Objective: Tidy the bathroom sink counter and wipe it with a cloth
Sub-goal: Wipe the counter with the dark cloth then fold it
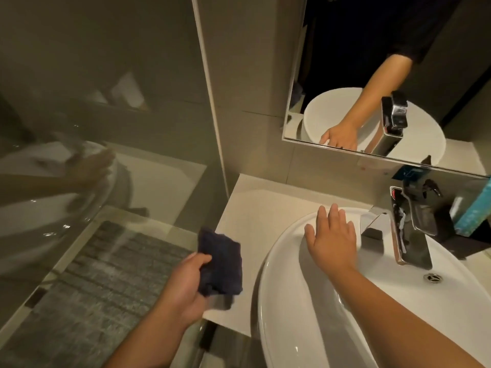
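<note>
Cloth [220, 264] gripped in left hand [183, 288] lower centre over counter [255, 208], right hand [332, 240] flat, fingers spread, on basin [292, 314] rim.

A single wide-angle view from the person's head looks steeply down and forward, close over the basin [305, 309] at lower right of the frame. The counter [255, 208] sits at centre, the faucet [409, 229] at right, and the mirror [372, 75] fills the upper right, facing the camera. A glass panel [93, 128] takes the left half. Both forearms enter from the bottom edge, and straight lines bow toward the frame's borders.
</note>
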The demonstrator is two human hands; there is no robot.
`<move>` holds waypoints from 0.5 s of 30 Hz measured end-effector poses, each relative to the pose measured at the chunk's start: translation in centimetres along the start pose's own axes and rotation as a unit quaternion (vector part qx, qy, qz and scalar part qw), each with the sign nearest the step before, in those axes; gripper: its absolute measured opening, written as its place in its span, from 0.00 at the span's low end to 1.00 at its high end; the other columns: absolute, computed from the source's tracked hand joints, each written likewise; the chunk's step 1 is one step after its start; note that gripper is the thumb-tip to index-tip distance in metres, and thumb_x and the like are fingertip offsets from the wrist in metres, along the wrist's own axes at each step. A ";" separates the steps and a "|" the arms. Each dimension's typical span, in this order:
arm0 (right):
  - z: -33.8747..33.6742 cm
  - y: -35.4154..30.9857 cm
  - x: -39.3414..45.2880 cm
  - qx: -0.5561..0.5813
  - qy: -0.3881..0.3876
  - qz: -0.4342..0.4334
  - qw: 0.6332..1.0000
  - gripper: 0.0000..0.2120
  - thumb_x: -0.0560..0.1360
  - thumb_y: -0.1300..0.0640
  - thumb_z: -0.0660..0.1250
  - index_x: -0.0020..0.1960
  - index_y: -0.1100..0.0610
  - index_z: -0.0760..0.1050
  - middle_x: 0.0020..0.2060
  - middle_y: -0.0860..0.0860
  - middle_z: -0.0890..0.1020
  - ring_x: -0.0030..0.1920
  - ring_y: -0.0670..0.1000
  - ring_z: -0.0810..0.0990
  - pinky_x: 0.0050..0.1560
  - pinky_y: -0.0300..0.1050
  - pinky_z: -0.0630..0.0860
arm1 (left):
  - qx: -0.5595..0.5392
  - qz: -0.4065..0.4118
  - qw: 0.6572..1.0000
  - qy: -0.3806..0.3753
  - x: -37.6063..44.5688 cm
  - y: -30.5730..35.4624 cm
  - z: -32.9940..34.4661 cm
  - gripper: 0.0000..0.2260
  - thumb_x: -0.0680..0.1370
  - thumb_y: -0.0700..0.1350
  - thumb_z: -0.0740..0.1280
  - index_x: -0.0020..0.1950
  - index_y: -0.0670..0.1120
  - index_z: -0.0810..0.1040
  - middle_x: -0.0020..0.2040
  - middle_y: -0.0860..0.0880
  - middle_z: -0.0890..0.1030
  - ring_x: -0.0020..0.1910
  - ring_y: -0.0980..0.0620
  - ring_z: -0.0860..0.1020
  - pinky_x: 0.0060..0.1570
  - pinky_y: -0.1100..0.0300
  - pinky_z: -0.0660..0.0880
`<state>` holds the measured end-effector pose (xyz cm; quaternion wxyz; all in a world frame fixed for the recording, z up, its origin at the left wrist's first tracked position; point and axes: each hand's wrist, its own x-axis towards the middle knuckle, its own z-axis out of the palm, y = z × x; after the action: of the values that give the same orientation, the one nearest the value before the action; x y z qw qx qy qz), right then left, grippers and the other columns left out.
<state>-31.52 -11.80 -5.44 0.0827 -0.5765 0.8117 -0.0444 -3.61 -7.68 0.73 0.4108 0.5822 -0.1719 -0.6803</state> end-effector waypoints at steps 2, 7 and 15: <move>0.1 0.0 0.1 -0.004 0.003 -0.001 1.000 0.33 0.75 0.41 0.41 0.75 0.56 0.59 0.76 0.60 0.60 0.75 0.62 0.57 0.73 0.60 0.56 | 0.050 0.125 0.990 0.034 3.2 2.9 3.3 0.12 0.78 0.35 0.57 0.54 0.44 0.78 0.44 0.43 0.83 0.42 0.47 0.80 0.39 0.57 0.75; 0.7 -0.2 0.3 -0.018 0.016 0.009 1.000 0.31 0.76 0.43 0.45 0.74 0.57 0.62 0.74 0.60 0.63 0.75 0.61 0.61 0.72 0.60 0.60 | 0.319 0.339 0.885 0.008 12.6 5.8 11.2 0.16 0.78 0.35 0.56 0.61 0.49 0.74 0.47 0.43 0.79 0.43 0.46 0.77 0.43 0.58 0.73; 1.4 -0.3 0.8 -0.044 0.043 0.018 0.998 0.32 0.77 0.42 0.42 0.72 0.57 0.66 0.73 0.59 0.67 0.73 0.60 0.65 0.72 0.57 0.58 | 0.767 0.395 0.433 -0.259 24.0 -0.1 18.0 0.29 0.78 0.33 0.58 0.77 0.48 0.55 0.79 0.49 0.54 0.77 0.49 0.52 0.74 0.54 0.48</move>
<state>-31.25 -12.65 -6.80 0.0227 -0.5623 0.8260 -0.0319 -20.07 -30.19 -10.23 -0.0444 0.3232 -0.9331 -0.1515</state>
